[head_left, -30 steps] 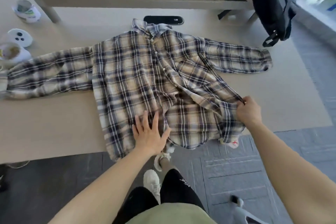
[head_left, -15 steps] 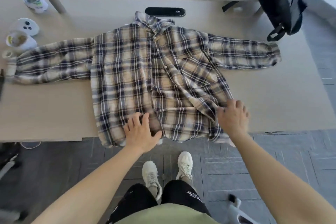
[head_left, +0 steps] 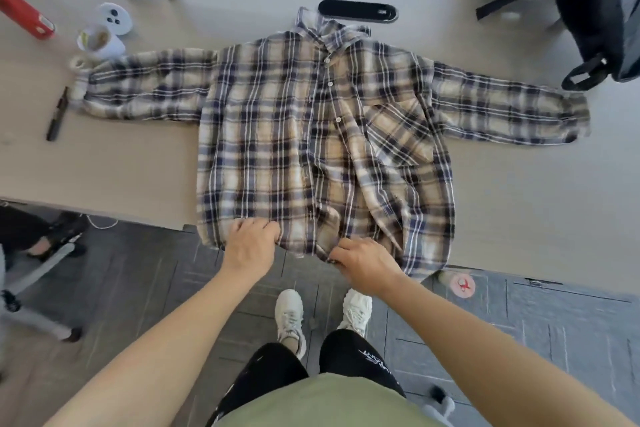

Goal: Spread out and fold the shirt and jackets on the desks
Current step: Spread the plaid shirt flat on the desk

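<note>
Plaid beige-and-navy cotton shirt (head_left: 277,135) runs collar-up from frame centre; left hand (head_left: 251,246) and right hand (head_left: 363,263), equally near, each pinch its bottom hem with curled fingers.

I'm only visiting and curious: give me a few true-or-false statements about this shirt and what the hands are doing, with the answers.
1. Both sleeves of the plaid shirt lie stretched out to the sides. True.
2. The left hand rests flat on the collar. False: it grips the shirt's bottom hem at the near edge of the desk.
3. The right hand holds the bottom hem too. True.
4. The shirt is folded in half. False: it lies spread open, buttons up.
5. A black pen lies on the desk beside one cuff. True.
</note>
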Demonstrator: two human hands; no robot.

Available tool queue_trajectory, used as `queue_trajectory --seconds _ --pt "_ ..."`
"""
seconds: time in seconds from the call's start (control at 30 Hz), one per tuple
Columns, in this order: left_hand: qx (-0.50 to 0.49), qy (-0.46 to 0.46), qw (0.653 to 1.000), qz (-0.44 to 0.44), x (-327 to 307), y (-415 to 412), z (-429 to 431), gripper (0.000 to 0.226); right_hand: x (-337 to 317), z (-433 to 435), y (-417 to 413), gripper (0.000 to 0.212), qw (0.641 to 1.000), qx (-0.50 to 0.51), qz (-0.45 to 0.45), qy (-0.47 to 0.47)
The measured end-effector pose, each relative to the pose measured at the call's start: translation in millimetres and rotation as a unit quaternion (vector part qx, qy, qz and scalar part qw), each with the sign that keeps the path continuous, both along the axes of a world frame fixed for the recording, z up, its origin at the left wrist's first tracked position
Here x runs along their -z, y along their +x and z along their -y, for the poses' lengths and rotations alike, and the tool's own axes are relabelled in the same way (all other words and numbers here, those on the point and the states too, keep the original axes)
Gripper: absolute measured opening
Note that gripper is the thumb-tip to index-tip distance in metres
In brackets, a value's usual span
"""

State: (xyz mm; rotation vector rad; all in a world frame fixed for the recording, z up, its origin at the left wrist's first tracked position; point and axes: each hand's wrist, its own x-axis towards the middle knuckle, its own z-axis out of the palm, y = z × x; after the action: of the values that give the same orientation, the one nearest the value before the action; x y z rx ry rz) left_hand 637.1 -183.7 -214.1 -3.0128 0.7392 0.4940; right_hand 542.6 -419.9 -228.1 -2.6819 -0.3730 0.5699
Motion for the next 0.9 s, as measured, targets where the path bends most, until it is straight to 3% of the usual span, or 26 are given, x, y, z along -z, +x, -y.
queue_trajectory --seconds 0.1,0.2,0.27,0.33,0.47,0.7,0.83,0.9 --pt "0.058 0.058 0.988 -0.134 -14.1 11.6 -15.6 0.019 -5.8 -0.6 -3.7 0.029 0.994 -0.049 -0.096 -0.011" --pt "0.049 0.071 0.973 -0.212 -19.7 22.8 -29.2 0.013 -6.8 2.8 -3.2 0.024 1.000 0.024 -0.016 -0.010" --pt "0.006 0.013 0.988 -0.154 -11.9 26.3 -34.9 0.023 -8.0 4.4 1.2 0.017 0.992 0.094 0.073 -0.029" --pt "-0.061 -0.033 0.992 -0.109 -5.7 29.2 -32.8 0.039 -12.0 10.1 8.6 0.024 0.974 0.182 0.113 -0.071" --pt "-0.184 -0.022 0.970 -0.156 7.0 36.0 -34.8 0.056 -14.4 26.2 20.3 0.033 0.959 0.268 -0.007 -0.095" --pt "-0.211 -0.091 0.970 -0.083 18.6 43.2 -100.1 0.037 -11.5 7.0 0.4 0.012 0.939 0.325 -0.095 -0.055" --pt "-0.260 -0.086 0.961 -0.040 10.3 66.4 -111.3 0.026 -30.1 -4.4 15.9 0.010 0.901 0.428 -0.052 0.053" --pt "-0.228 -0.065 0.971 -0.011 3.0 68.8 -98.3 0.026 -48.1 -13.2 29.4 0.011 0.892 0.437 -0.046 0.103"
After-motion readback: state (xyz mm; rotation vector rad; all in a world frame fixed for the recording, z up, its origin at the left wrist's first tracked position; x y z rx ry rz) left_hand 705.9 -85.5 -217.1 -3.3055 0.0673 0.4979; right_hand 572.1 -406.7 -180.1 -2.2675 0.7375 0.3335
